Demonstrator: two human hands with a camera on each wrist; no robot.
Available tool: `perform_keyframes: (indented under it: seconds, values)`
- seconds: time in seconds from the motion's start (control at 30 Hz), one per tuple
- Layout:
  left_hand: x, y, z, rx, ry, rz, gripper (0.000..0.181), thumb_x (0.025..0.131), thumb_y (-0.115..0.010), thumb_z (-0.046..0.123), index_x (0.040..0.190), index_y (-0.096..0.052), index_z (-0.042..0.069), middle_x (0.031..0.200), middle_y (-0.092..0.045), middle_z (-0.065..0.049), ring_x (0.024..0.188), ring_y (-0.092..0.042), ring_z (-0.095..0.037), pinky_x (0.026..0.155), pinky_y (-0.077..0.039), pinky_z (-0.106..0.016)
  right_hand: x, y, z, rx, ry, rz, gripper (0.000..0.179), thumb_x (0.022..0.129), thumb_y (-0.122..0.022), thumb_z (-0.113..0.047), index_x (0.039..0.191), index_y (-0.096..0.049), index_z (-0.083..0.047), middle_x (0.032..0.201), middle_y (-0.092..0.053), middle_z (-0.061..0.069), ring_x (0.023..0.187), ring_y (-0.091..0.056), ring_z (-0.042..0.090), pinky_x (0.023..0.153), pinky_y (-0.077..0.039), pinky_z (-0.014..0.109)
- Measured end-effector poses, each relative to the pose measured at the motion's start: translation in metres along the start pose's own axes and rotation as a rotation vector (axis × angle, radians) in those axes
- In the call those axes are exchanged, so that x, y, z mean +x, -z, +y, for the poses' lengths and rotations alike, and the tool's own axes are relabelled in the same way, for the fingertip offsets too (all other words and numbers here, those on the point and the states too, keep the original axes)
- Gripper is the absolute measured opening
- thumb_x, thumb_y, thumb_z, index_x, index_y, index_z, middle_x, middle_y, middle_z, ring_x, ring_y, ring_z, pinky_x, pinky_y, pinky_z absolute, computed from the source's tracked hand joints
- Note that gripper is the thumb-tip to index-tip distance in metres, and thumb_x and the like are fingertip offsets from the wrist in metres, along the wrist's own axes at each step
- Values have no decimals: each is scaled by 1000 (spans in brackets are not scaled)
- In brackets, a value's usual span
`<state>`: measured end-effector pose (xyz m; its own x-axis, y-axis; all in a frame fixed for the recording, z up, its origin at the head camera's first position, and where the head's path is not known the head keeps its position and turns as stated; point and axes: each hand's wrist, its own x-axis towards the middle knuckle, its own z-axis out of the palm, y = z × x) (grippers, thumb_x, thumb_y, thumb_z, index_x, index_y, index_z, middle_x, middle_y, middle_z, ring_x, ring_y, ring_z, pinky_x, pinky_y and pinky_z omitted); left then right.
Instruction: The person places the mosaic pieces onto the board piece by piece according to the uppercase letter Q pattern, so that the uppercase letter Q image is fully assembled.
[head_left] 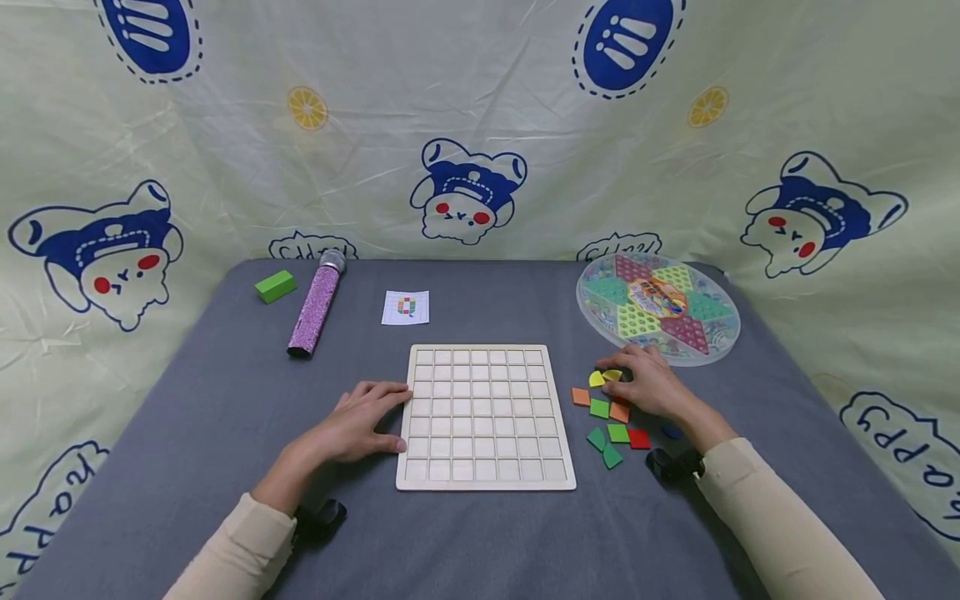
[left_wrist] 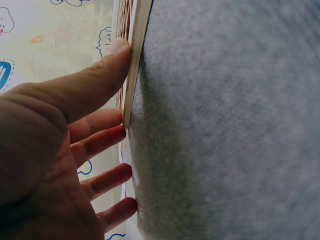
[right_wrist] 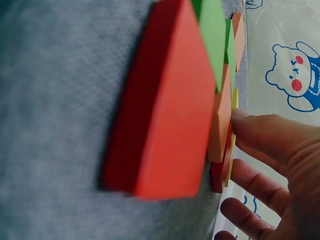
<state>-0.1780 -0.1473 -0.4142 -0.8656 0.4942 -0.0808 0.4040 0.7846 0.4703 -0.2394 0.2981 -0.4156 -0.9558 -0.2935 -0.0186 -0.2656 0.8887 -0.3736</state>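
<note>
A pale wooden grid board (head_left: 486, 417) lies flat on the grey table. My left hand (head_left: 366, 422) rests at its left edge, fingers and thumb stretched out; in the left wrist view the thumb (left_wrist: 112, 65) touches the board's rim. My right hand (head_left: 648, 382) is over the loose pieces to the right, its thumb and fingers around a yellow curved piece (head_left: 612, 375). Another yellow piece (head_left: 596, 379) lies beside it. Nearer are orange (head_left: 581, 397), light green (head_left: 599, 408), red (head_left: 639, 439) and dark green (head_left: 612, 456) pieces. The right wrist view shows a red piece (right_wrist: 175, 115) large in front.
A small card with a coloured pattern (head_left: 406, 307) lies behind the board. At the back left are a purple glittery microphone (head_left: 318, 308) and a green block (head_left: 275, 287). A round Chinese checkers board (head_left: 712, 308) lies at the back right. A dark blue piece (head_left: 672, 432) sits by the right wrist.
</note>
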Motion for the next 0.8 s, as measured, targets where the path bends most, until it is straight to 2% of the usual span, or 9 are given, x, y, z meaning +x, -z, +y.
perform_keyframes:
  seconds: [0.3, 0.8]
  values:
    - [1, 0, 0, 10, 5, -2, 70, 81, -73, 34, 141, -44, 11, 146, -41, -7, 130, -35, -32, 100, -28, -55, 2, -1, 0, -9, 8, 0, 31, 85, -68, -19, 114, -68, -11, 115, -55, 17, 98, -38, 31, 77, -30, 40]
    - [2, -1, 2, 18, 4, -4, 70, 81, -71, 36, 141, -44, 13, 147, -40, -6, 130, -34, -31, 96, -29, -51, 2, -1, -1, -8, -18, -7, 28, 85, -69, -22, 111, -70, -13, 115, -55, 16, 100, -39, 31, 77, -32, 41]
